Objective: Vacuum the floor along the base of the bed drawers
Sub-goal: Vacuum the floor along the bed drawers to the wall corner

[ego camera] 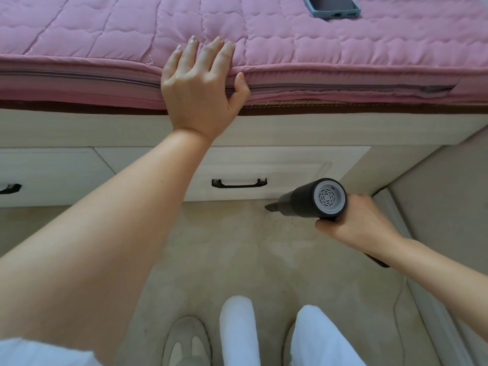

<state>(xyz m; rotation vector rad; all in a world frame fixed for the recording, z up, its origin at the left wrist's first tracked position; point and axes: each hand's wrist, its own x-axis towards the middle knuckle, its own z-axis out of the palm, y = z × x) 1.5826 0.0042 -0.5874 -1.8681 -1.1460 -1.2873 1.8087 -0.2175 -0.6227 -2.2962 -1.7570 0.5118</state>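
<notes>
My right hand [353, 223] grips a dark handheld vacuum [314, 200] by its handle. The vacuum's narrow nozzle points left and touches the beige floor [224, 249] just below the right bed drawer [264, 165], a cream panel with a black handle. Dark specks lie on the floor near the nozzle. My left hand [200, 85] rests on the edge of the pink quilted mattress [343, 48], fingers straight on top and thumb against its side. A second drawer [47, 175] shows at the left.
A phone in a blue-grey case [332, 6] lies on the mattress at the top right. A wall and skirting board [396, 212] run along the right, with a thin white cable [396, 313] on the floor. My feet in white trousers and a slipper [187, 342] stand below.
</notes>
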